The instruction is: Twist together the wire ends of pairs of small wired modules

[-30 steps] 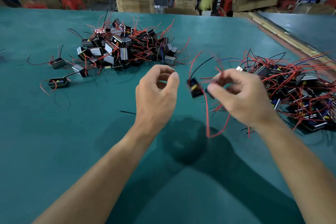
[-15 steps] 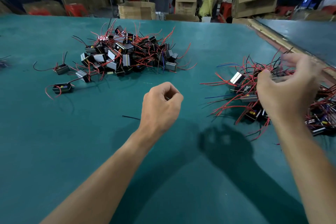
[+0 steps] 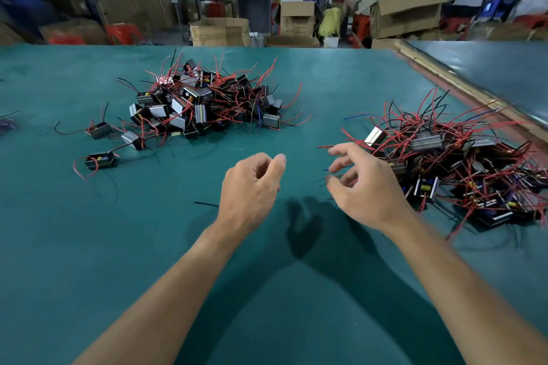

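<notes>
- A broad table (image 3: 89,246) with a teal-green top fills the frame from the lower edge up to the upper third.
- Upper centre-left: a heaped pile of modules (image 3: 207,104), small black and silver blocks tangled in red and black wires.
- Right of the frame: a second pile (image 3: 450,163), flatter and more spread out, its red wires sticking outward.
- Left of the heap: three stray modules (image 3: 100,130) lie apart, each trailing its own wires.
- Centre: a short black wire piece (image 3: 206,203) lies alone.
</notes>
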